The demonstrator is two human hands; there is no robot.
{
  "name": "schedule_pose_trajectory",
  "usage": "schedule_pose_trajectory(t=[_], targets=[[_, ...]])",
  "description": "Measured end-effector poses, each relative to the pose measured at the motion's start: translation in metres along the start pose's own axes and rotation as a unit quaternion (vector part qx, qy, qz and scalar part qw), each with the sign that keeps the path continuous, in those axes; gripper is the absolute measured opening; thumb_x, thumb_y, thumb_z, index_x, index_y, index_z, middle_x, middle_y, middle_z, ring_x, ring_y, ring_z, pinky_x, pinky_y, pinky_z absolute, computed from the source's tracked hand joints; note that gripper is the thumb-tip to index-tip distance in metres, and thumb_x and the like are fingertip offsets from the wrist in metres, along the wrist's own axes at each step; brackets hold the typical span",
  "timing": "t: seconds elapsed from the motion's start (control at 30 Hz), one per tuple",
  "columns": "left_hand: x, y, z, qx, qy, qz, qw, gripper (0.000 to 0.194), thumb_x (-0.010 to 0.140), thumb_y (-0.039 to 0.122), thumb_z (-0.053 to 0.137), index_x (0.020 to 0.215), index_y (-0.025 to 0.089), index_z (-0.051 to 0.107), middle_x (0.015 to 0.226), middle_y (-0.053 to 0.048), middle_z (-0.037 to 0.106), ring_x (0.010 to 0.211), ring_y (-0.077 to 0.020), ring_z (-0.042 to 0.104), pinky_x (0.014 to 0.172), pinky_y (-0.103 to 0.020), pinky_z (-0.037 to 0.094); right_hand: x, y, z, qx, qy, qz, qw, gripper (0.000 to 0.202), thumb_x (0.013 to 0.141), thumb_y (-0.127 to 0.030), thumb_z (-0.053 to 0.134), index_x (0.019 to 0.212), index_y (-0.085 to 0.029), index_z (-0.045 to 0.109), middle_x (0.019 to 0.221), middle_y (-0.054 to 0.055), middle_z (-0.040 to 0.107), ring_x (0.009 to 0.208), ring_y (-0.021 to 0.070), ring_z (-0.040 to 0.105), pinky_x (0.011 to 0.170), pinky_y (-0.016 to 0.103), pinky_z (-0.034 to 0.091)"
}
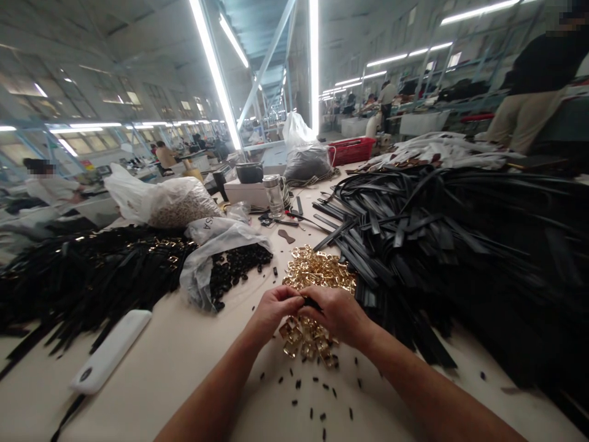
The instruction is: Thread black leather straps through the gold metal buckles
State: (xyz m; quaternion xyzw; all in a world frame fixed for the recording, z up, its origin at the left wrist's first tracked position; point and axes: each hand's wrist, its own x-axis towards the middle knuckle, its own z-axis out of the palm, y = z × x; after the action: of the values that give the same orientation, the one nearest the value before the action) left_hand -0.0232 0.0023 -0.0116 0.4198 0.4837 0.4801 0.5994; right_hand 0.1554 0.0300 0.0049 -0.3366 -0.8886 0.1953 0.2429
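Our left hand (pixel 275 312) and right hand (pixel 339 314) meet fingertip to fingertip over the gold buckles (pixel 317 270), which lie heaped on the table (pixel 202 368) both beyond our fingers and below them, on the near side. Our left hand is partly closed, thumb and forefinger brought together; our right hand is curled further, its fingers bent in around a small dark piece (pixel 313 303) that shows between the two hands. We cannot tell whether the left fingertips grip that piece too or only touch it. Small black bits (pixel 315 379) lie scattered nearer to us, just below the buckles. To the right of our right hand, a big pile of black straps (pixel 391 227) runs up against the heap's edge. Beyond our left hand and to its left, an open plastic bag (pixel 197 279) spills black pieces (pixel 234 268), and a white device (pixel 111 351) rests well apart from that hand, farther left.
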Motion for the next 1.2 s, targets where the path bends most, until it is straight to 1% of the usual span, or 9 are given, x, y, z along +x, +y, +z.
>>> schedule_pose_trajectory(t=[0.17, 0.27, 0.43, 0.57, 0.67, 0.83, 0.93, 1.07, 1.2], targets=[[0.000, 0.007, -0.004, 0.035, 0.027, 0.023, 0.999, 0.029, 0.060, 0.036, 0.081, 0.068, 0.013, 0.065, 0.060, -0.001, 0.065, 0.054, -0.0108, 0.055, 0.058, -0.024, 0.044, 0.000, 0.003, -0.006, -0.094, 0.023, 0.005, 0.995, 0.016, 0.089, -0.033, 0.054, 0.083, -0.019, 0.060, 0.074, 0.001, 0.064, 0.066, 0.0141, 0.058, 0.060, 0.023, 0.033], [0.001, 0.007, -0.005, 0.036, 0.035, 0.029, 0.998, 0.028, 0.062, 0.037, 0.080, 0.069, 0.014, 0.064, 0.060, -0.001, 0.065, 0.056, -0.0116, 0.057, 0.060, -0.025, 0.046, 0.001, 0.000, -0.012, -0.110, 0.033, 0.013, 0.993, 0.012, 0.086, -0.026, 0.052, 0.076, -0.020, 0.056, 0.072, -0.001, 0.061, 0.063, 0.0125, 0.054, 0.058, 0.023, 0.030], [0.005, 0.008, -0.016, 0.093, 0.048, 0.049, 0.993, 0.027, 0.065, 0.038, 0.076, 0.074, 0.015, 0.065, 0.062, -0.001, 0.064, 0.055, -0.0118, 0.058, 0.055, -0.024, 0.043, 0.003, 0.004, -0.016, -0.122, 0.064, 0.062, 0.988, 0.012, 0.084, -0.019, 0.046, 0.081, -0.019, 0.057, 0.075, 0.001, 0.063, 0.065, 0.0134, 0.055, 0.059, 0.025, 0.029], [0.010, 0.008, -0.033, 0.157, 0.107, 0.082, 0.978, 0.023, 0.067, 0.036, 0.072, 0.076, 0.016, 0.066, 0.065, -0.001, 0.065, 0.056, -0.0127, 0.059, 0.054, -0.024, 0.043, 0.004, 0.015, -0.012, -0.124, 0.088, 0.104, 0.983, 0.016, 0.087, -0.020, 0.044, 0.087, -0.019, 0.060, 0.076, 0.002, 0.066, 0.064, 0.0142, 0.058, 0.059, 0.025, 0.030], [0.015, 0.008, -0.053, 0.184, 0.152, 0.098, 0.966, 0.027, 0.069, 0.039, 0.067, 0.081, 0.016, 0.067, 0.070, -0.003, 0.067, 0.059, -0.0145, 0.063, 0.055, -0.024, 0.045, 0.005, 0.022, -0.009, -0.100, 0.087, 0.127, 0.983, 0.018, 0.089, -0.023, 0.043, 0.087, -0.020, 0.061, 0.076, 0.002, 0.067, 0.066, 0.0158, 0.061, 0.059, 0.025, 0.032], [0.021, 0.017, -0.097, 0.287, 0.244, 0.135, 0.917, 0.036, 0.083, 0.041, 0.045, 0.098, 0.014, 0.063, 0.087, -0.009, 0.070, 0.075, -0.0188, 0.067, 0.065, -0.029, 0.051, 0.005, 0.027, -0.004, -0.071, 0.069, 0.145, 0.984, 0.020, 0.090, -0.028, 0.043, 0.083, -0.021, 0.060, 0.071, 0.002, 0.067, 0.067, 0.0182, 0.064, 0.058, 0.025, 0.033], [0.024, 0.025, -0.119, 0.354, 0.271, 0.142, 0.884, 0.029, 0.082, 0.031, 0.047, 0.098, 0.014, 0.065, 0.090, -0.009, 0.070, 0.085, -0.0211, 0.066, 0.080, -0.034, 0.050, 0.004, 0.028, -0.001, -0.076, 0.068, 0.128, 0.987, 0.019, 0.090, -0.028, 0.044, 0.082, -0.022, 0.060, 0.071, 0.002, 0.067, 0.065, 0.0186, 0.064, 0.057, 0.026, 0.032], [0.040, 0.037, -0.136, 0.454, 0.268, 0.132, 0.839, 0.030, 0.078, 0.019, 0.051, 0.103, 0.018, 0.067, 0.114, -0.009, 0.067, 0.109, -0.0224, 0.058, 0.099, -0.035, 0.040, 0.004, 0.029, 0.000, -0.078, 0.067, 0.127, 0.987, 0.019, 0.091, -0.028, 0.044, 0.080, -0.022, 0.058, 0.070, 0.002, 0.067, 0.065, 0.0194, 0.064, 0.057, 0.026, 0.032], [0.072, 0.048, -0.146, 0.537, 0.274, 0.088, 0.793, 0.035, 0.079, 0.024, 0.055, 0.111, 0.016, 0.065, 0.125, -0.012, 0.061, 0.121, -0.0251, 0.050, 0.104, -0.034, 0.033, 0.003, 0.031, 0.002, -0.074, 0.059, 0.134, 0.986, 0.019, 0.091, -0.029, 0.043, 0.082, -0.022, 0.058, 0.074, 0.002, 0.067, 0.070, 0.0214, 0.065, 0.060, 0.027, 0.035]])
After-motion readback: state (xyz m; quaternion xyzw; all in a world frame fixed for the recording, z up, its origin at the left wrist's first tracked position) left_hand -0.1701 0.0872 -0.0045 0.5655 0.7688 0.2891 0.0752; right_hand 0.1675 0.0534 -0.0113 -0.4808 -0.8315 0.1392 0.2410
